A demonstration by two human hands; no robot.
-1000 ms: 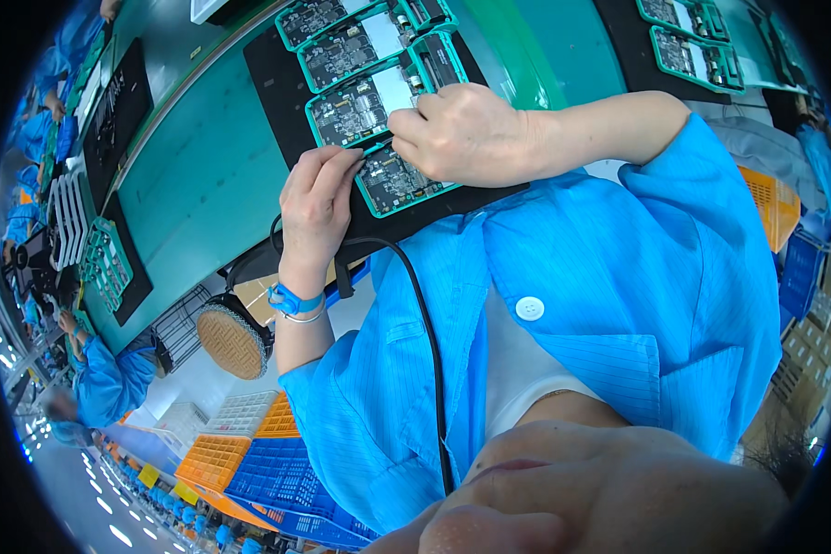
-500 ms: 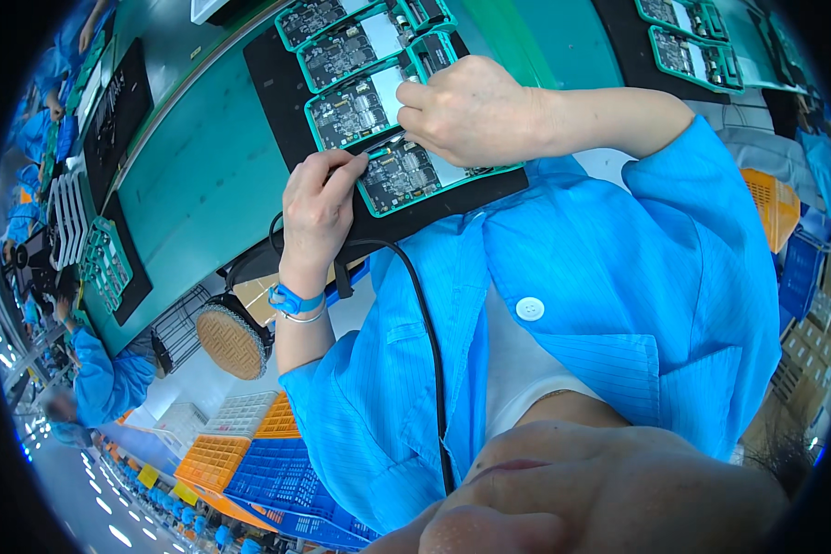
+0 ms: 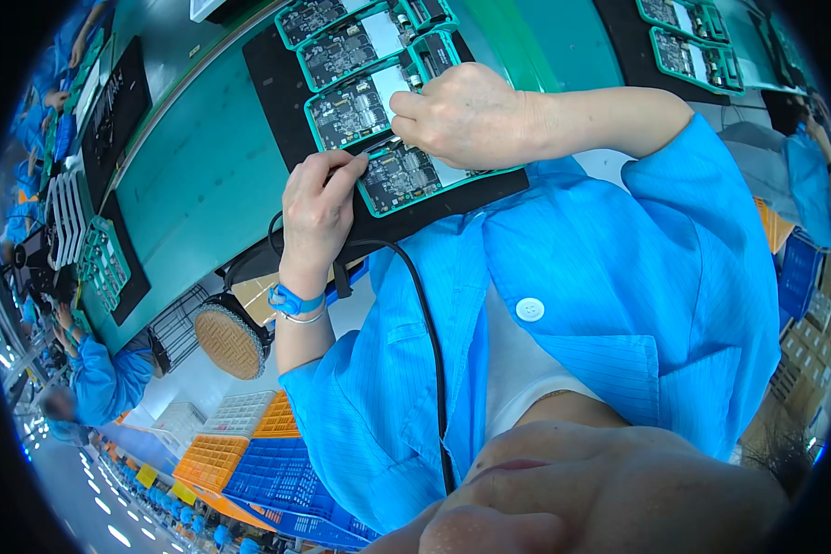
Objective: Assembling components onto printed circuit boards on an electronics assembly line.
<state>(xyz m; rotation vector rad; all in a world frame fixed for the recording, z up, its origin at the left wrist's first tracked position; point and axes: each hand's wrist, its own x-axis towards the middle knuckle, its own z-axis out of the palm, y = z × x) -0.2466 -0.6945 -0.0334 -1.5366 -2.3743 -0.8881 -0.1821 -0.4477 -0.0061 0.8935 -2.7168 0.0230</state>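
Closest to me lies a dark circuit board (image 3: 399, 175) in a green frame (image 3: 379, 215). My left hand (image 3: 319, 205) is at its far left corner, thumb and forefinger pinched together; what is between the tips is hidden. Over the board's far edge, my right hand (image 3: 460, 115) is closed with its fingertips bent down, and anything held in it is too small to make out. A narrow dark and pale strip shows along that edge between the two hands. Beyond it, another framed circuit board (image 3: 349, 113) lies alongside, partly covered by my right hand.
The frames lie in a row on a black mat (image 3: 270, 78) on a green table (image 3: 194, 166). A black cord (image 3: 425, 314) runs down across my front. More framed boards (image 3: 679, 55) lie at far right. A round stool (image 3: 231, 342) and crates (image 3: 277, 471) stand left; co-workers sit beyond.
My right hand has shifted slightly left and toward me. My left hand stays put. A person's arm now shows at the far right edge.
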